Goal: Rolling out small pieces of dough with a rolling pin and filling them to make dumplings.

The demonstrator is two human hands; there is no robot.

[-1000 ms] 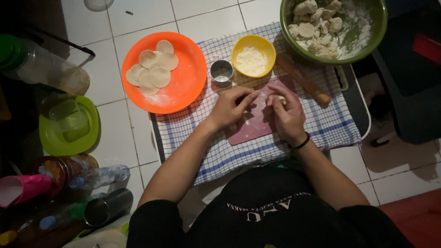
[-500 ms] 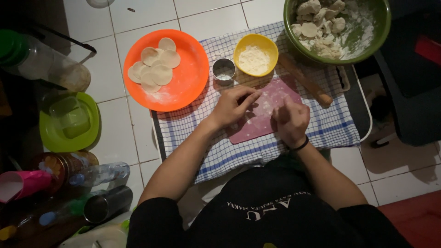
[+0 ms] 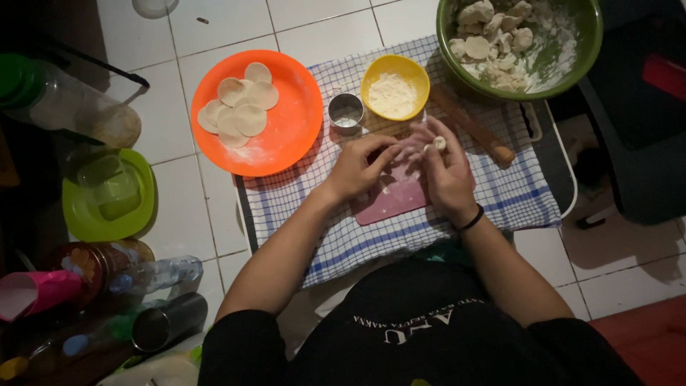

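Right hand [image 3: 449, 171] pinches 1 small dough piece [image 3: 439, 144] at its fingertips above the pink board [image 3: 395, 199], left hand [image 3: 357, 168] curls loosely beside it with fingers touching, near the yellow flour bowl [image 3: 394, 87] and round metal cutter [image 3: 346, 111].

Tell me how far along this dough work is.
Done: several flat dough rounds lie on the orange plate. In hand: the right hand pinches a small dough piece above the pink board, left hand alongside. Left: many dough lumps fill the green bowl.
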